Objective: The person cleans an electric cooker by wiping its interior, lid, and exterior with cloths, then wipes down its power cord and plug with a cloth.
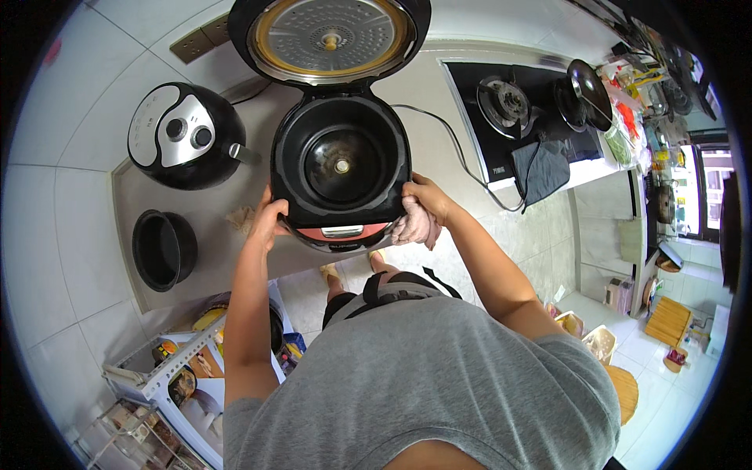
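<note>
A black and red rice cooker (305, 217) stands before me near the counter's front edge. Its lid (329, 35) is raised, showing a perforated metal inner plate. Inside the body, the heating plate (320, 167) with a small round centre sensor is bare. My left hand (269, 220) grips the cooker's front left side. On the front right, my right hand (427, 200) holds the cooker's side together with a crumpled pinkish cloth (416, 226), which hangs below the fingers. The dark inner pot (164, 249) sits apart on the counter, to the left.
An air fryer (182, 135) stands at the back left, below wall sockets (200, 41). A power cord (452, 132) runs right toward a gas hob (505, 106), where a dark cloth (540, 167) hangs over the edge. A storage rack (155, 376) is at lower left.
</note>
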`<state>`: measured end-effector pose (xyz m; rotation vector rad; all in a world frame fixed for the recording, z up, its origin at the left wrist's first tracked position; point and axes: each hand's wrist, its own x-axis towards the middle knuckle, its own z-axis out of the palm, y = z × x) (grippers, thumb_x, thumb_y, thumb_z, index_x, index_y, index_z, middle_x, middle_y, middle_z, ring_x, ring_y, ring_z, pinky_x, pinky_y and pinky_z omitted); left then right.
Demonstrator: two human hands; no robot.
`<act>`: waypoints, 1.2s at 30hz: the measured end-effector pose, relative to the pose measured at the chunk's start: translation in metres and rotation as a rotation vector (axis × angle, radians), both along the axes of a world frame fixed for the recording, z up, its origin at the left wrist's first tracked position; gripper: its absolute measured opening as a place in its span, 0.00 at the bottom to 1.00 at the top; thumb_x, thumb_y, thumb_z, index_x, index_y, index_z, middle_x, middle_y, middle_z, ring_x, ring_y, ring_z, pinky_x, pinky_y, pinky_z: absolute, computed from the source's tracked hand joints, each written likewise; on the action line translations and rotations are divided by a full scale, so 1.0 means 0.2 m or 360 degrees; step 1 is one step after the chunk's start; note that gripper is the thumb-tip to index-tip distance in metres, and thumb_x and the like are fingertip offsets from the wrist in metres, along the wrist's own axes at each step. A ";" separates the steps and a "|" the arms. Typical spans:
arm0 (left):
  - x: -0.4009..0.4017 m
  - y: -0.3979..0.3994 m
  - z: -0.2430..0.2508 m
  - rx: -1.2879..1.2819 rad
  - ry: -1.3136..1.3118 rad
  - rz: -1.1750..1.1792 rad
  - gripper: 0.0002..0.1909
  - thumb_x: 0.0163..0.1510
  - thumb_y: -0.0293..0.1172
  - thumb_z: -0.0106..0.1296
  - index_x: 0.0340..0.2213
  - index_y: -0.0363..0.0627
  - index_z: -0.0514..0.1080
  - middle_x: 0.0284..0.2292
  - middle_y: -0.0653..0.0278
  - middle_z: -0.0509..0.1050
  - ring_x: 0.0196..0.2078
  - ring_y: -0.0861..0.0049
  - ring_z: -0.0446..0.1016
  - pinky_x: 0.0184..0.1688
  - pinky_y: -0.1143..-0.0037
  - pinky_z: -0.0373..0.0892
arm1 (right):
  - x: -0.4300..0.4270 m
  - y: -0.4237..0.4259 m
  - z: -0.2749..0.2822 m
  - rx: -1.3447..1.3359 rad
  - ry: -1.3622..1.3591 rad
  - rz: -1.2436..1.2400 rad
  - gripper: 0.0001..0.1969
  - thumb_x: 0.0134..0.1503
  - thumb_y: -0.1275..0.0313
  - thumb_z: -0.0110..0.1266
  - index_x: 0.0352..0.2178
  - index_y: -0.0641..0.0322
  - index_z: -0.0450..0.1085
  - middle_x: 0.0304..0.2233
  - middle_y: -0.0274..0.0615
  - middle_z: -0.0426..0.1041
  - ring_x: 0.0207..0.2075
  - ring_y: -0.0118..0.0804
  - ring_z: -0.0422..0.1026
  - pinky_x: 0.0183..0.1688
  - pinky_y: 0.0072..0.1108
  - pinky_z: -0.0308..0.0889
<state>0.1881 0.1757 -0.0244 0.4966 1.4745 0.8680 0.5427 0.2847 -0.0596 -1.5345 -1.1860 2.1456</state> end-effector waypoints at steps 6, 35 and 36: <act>0.26 0.04 -0.01 0.0051 -0.0141 0.0077 0.50 0.43 0.28 0.47 0.67 0.63 0.43 0.52 0.61 0.66 0.44 0.72 0.73 0.37 0.57 0.78 | 0.13 0.13 0.21 0.0102 -0.0009 -0.0165 0.33 0.52 0.71 0.49 0.59 0.81 0.56 0.46 0.56 0.72 0.43 0.38 0.73 0.48 0.22 0.70; 0.31 -0.11 -0.11 0.0048 0.0262 0.0004 0.21 0.58 0.34 0.48 0.52 0.44 0.68 0.44 0.58 0.74 0.44 0.72 0.74 0.42 0.71 0.72 | 1.83 0.33 -0.58 0.0675 -0.1975 -0.0395 0.25 0.45 0.57 0.62 0.37 0.71 0.77 0.39 0.60 0.77 0.44 0.56 0.76 0.47 0.34 0.70; 0.30 -0.17 -0.09 0.0044 0.0465 -0.0109 0.16 0.58 0.31 0.48 0.47 0.44 0.73 0.37 0.62 0.76 0.40 0.77 0.75 0.37 0.76 0.72 | 1.85 0.30 -0.52 0.0749 -0.1805 -0.0455 0.24 0.46 0.59 0.61 0.37 0.72 0.76 0.38 0.60 0.78 0.43 0.55 0.77 0.45 0.34 0.70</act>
